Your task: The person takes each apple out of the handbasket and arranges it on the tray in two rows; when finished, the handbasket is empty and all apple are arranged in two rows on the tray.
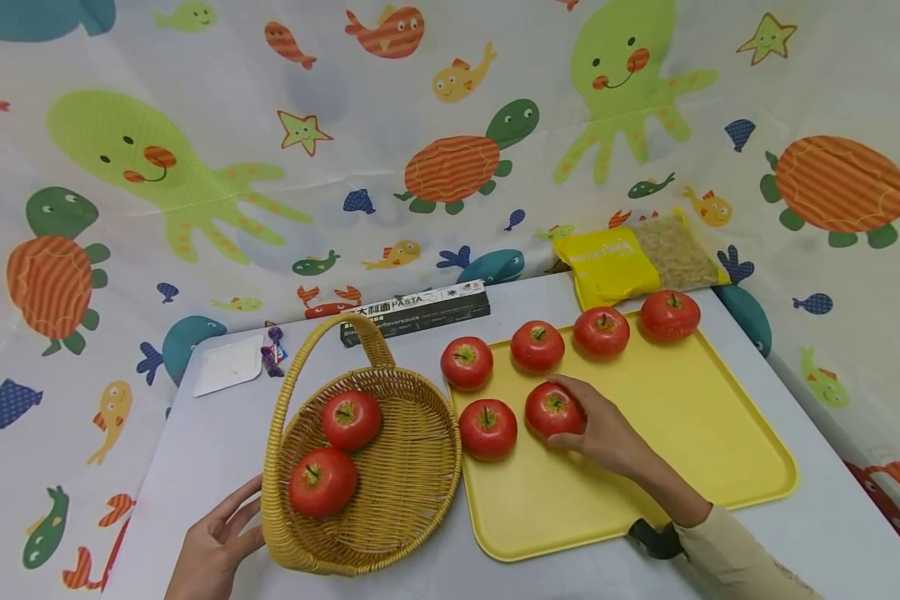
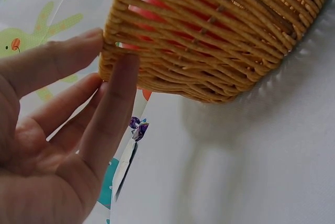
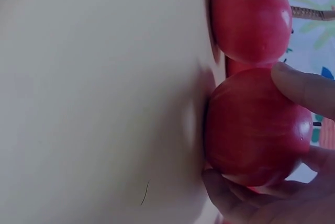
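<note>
My right hand [image 1: 596, 425] grips a red apple [image 1: 554, 410] on the yellow tray [image 1: 645, 467], thumb on one side and fingers on the other. In the right wrist view, the gripped apple [image 3: 256, 130] sits low against the tray, just beside another apple [image 3: 252, 20]. My left hand [image 1: 221, 542] is at the left side of a wicker basket [image 1: 405, 450]. Its fairly straight fingers touch the woven wall [image 2: 209, 51] in the left wrist view. Two red apples [image 1: 352, 420] lie at the left inside the basket.
Several more apples [image 1: 537, 347] sit along the tray's back and left side. Behind stand a black pasta box [image 1: 420, 314] and a yellow pasta bag [image 1: 607, 262]. At the back left lie a white square item [image 1: 228, 365] and small purple-wrapped pieces [image 1: 273, 358].
</note>
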The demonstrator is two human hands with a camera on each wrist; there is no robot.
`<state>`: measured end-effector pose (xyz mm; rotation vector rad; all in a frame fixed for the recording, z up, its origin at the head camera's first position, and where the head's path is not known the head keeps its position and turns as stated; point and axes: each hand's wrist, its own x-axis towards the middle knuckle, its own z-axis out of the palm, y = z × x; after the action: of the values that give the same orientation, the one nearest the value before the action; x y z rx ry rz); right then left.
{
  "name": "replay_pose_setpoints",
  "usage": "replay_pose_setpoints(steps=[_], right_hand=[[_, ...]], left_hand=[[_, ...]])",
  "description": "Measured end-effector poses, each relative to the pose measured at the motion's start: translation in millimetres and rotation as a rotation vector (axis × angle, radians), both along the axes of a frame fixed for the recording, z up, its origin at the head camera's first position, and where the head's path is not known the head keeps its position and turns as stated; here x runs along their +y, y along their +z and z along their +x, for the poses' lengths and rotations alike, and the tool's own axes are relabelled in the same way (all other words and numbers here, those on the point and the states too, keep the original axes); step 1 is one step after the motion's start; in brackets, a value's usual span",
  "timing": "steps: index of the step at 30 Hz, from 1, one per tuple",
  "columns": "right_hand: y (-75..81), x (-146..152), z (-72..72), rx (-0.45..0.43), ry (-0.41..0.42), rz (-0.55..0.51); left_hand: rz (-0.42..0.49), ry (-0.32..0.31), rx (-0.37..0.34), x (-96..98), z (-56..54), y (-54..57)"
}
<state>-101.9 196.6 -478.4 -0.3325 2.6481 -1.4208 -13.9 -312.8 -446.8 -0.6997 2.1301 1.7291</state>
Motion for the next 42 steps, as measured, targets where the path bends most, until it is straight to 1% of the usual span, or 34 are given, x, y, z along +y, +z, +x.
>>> replay_pose_setpoints(steps=[4, 7, 9, 12, 15, 17, 19, 21, 23, 25, 27, 29, 31, 34, 36, 39, 42], right_hand=[[3.1, 1.6, -0.3, -0.029, 0.026, 0.024], [14.0, 6.4, -2.3, -0.048, 0.055, 0.071], [27.6, 10.0, -6.3, -0.05, 0.07, 0.116], [54.4, 10.4, -15.5, -0.006, 0.088, 0.18], [82.9, -3.1, -27.0, 0.049, 0.131, 0.203], [99.4, -21.1, -33.5, 0.078, 0.185, 0.21], [112.6, -45.7, -38.6, 0.107, 0.269, 0.221], [122.4, -75.2, -41.1, 0.141, 0.389, 0.245], [128.5, -108.3, -41.6, 0.167, 0.52, 0.281], [128.5, -141.9, -41.1, 0.195, 0.647, 0.333], [123.9, -173.8, -40.1, 0.213, 0.751, 0.379], [115.4, -202.2, -38.5, 0.217, 0.824, 0.425], [105.9, -226.3, -36.5, 0.203, 0.879, 0.465], [93.4, -254.1, -31.9, 0.209, 0.918, 0.537], [87.3, -266.9, -28.1, 0.265, 0.925, 0.604], [81.8, -279.2, -23.4, 0.373, 0.921, 0.688], [78.0, -285.7, -19.3, 0.412, 0.928, 0.743]], left_hand=[[0.002, 0.001, 0.0, 0.7, 0.6, 0.0], [-0.008, -0.002, -0.015, 2.7, 0.5, 1.4], [-0.016, -0.001, -0.026, 3.4, -0.3, 2.0], [-0.023, -0.002, -0.04, 3.0, -0.5, 2.4], [-0.025, 0.0, -0.048, 2.5, -0.1, 3.2], [-0.023, 0.0, -0.039, 2.9, 0.4, 3.4], [-0.017, 0.004, -0.03, 3.5, 0.5, 3.1], [-0.013, 0.006, -0.029, 4.0, 0.6, 2.6], [-0.018, 0.009, -0.035, 3.6, 0.7, 2.3], [-0.025, 0.01, -0.041, 3.2, 0.6, 2.1], [-0.034, 0.009, -0.047, 2.8, 0.4, 2.2], [-0.04, 0.007, -0.046, 3.0, -0.2, 2.0], [-0.04, 0.007, -0.045, 2.8, -0.2, 1.4], [-0.031, 0.008, -0.031, 2.7, 0.6, 0.5], [-0.021, 0.009, -0.021, 2.7, 0.9, 0.0], [-0.01, 0.004, 0.006, 2.7, 1.3, -0.2], [-0.013, 0.004, 0.019, 2.7, 2.1, 0.6]])
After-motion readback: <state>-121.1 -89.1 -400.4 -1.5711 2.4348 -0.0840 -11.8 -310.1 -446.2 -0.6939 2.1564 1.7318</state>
